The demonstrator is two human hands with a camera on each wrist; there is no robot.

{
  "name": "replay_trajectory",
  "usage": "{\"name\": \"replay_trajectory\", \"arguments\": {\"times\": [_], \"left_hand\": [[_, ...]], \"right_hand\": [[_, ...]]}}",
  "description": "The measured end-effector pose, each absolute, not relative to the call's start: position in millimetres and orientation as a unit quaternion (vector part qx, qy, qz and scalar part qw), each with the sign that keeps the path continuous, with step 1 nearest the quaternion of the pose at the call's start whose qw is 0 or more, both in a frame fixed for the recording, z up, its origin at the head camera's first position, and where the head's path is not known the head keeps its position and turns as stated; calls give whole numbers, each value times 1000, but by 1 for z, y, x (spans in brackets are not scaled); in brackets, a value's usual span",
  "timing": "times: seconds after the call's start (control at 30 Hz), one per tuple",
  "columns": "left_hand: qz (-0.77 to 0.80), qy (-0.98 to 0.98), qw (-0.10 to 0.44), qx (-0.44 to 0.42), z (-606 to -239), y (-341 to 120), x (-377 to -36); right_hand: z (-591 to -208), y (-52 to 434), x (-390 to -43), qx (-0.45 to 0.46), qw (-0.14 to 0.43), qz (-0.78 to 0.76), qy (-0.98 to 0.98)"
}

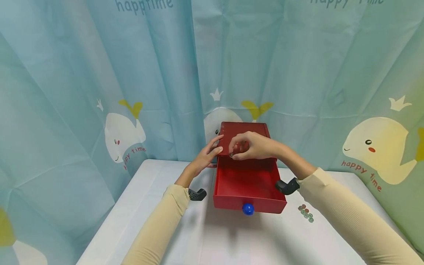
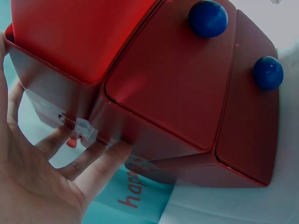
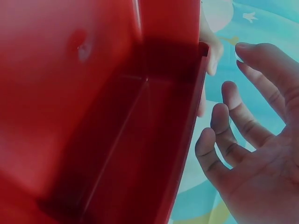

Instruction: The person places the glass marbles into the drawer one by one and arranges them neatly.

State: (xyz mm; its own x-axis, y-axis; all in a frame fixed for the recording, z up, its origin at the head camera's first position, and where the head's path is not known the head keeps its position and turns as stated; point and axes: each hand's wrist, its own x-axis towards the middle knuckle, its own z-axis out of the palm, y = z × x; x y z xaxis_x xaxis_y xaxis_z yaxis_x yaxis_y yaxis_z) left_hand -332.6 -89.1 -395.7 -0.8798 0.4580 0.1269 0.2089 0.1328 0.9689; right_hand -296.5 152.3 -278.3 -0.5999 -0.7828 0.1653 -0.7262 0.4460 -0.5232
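A red drawer cabinet [image 1: 244, 131] stands at the back of the white table [image 1: 145, 198]. Its top drawer [image 1: 246, 184] is pulled out toward me, with a blue knob [image 1: 248, 209] on the front. My left hand [image 1: 208, 154] rests with straight fingers [image 2: 100, 163] against the cabinet's left side [image 2: 154, 140]. My right hand [image 1: 249, 147] hovers over the back of the open drawer [image 3: 117, 121] and seems to pinch a small dark bead [image 1: 231, 155] at its fingertips. The right wrist view shows the right hand [image 3: 247, 144] loosely curled beside the drawer wall, with no bead visible there.
Several small beads [image 1: 306, 213] lie on the table right of the drawer. Two closed lower drawers carry blue knobs [image 2: 208, 17] [image 2: 268, 72]. A whale-print curtain [image 1: 126, 140] hangs close behind and on both sides.
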Motion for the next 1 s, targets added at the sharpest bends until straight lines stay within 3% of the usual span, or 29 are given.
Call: {"name": "replay_trajectory", "arguments": {"times": [0.33,1.0], "left_hand": [[619,746,98,224,-396,-89,-332],[621,744,101,224,-396,-89,-332]], "right_hand": [[-278,154,-295,-432,61,-278,856],[-279,162,-293,-430,25,-283,857]]}}
